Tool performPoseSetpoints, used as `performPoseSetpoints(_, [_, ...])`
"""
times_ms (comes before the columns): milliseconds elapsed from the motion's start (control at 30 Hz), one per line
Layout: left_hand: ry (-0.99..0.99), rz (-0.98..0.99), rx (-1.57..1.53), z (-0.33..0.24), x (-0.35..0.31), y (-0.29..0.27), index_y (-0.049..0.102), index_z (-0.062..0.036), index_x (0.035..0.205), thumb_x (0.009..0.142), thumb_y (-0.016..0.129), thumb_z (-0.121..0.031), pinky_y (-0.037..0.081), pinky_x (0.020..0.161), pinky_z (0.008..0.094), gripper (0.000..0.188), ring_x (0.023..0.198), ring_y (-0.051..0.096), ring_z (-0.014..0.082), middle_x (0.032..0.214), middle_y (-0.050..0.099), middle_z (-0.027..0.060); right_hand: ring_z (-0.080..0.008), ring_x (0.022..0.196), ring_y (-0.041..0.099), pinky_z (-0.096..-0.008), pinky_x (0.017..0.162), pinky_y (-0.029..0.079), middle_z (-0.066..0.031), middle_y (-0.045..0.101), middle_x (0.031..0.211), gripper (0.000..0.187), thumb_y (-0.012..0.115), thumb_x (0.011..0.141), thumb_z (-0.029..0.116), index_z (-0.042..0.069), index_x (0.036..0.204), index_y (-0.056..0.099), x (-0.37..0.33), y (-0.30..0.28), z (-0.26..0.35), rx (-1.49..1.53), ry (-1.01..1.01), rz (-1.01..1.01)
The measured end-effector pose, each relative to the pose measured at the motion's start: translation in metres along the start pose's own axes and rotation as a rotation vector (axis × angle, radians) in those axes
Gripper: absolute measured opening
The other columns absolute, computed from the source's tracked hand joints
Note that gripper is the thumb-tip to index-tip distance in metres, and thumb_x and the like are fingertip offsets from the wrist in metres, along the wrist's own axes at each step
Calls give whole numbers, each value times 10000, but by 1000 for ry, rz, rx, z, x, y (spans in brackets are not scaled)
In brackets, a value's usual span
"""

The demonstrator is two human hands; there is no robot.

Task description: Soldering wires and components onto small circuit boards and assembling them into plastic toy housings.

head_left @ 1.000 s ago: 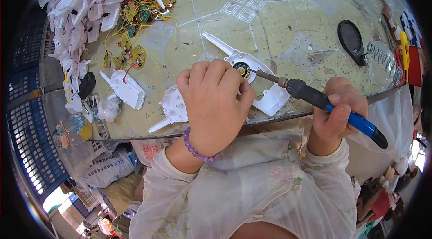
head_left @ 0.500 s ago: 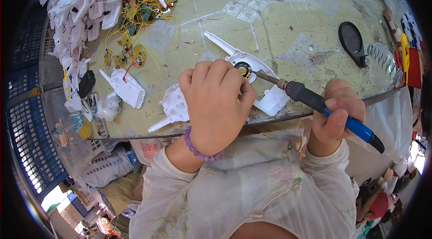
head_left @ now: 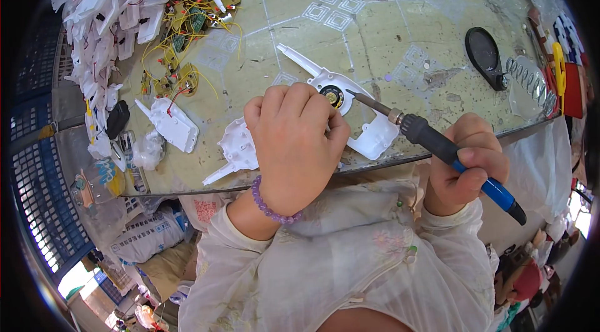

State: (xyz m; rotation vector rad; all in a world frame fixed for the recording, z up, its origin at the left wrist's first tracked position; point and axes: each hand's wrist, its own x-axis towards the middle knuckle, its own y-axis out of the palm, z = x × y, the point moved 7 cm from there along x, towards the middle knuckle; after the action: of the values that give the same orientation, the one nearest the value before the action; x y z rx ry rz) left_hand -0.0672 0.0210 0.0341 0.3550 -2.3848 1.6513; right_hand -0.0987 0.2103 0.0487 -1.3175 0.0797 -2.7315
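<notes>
My right hand grips the dark and blue handle of a soldering iron. The iron's metal tip points left, over or on a white plastic shell, just beside the small round black speaker seated in that shell. My left hand, with a purple bead bracelet on its wrist, is closed in a pinch below the speaker; the back of the hand hides what its fingertips hold. Partly behind this hand, at its left, lies another white shell half.
White shells with red wires are piled at the far left, beside circuit boards with yellow wires. One shell lies apart at left. At right are a black oval-headed part and a coiled wire iron stand.
The soldering iron's tip has drawn off the speaker's right edge, slightly up and away. My left hand keeps its pinch in nearly the same place. The whole view has shifted slightly.
</notes>
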Motion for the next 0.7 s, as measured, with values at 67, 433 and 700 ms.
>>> performPoseSetpoints(67, [-16,10,7,1,0,0,582,-86,684,625,676,-79,336,765,390,112,816,502,238,809,562,42,-143,472,354,-285,435,273,-49,411,583,296,471,956,317,47,836,443,0,-1,0,-18,-2,-32])
performPoseSetpoints(433, [-9,-12,-10,-4,-6,-20,615,-72,971,673,736,-201,367,824,415,347,944,512,299,980,555,104,-213,619,521,-310,531,389,-124,555,762,224,586,903,193,9,1015,526,-2,-30,-1,-89,-144,-224])
performPoseSetpoints(700, [-96,-112,-99,37,-36,-68,599,-33,1107,742,749,-198,394,890,409,428,1012,507,314,1060,553,143,-197,563,487,-309,486,377,-57,488,678,110,585,766,-60,28,816,542,0,-173,118,-1225,-475,-646])
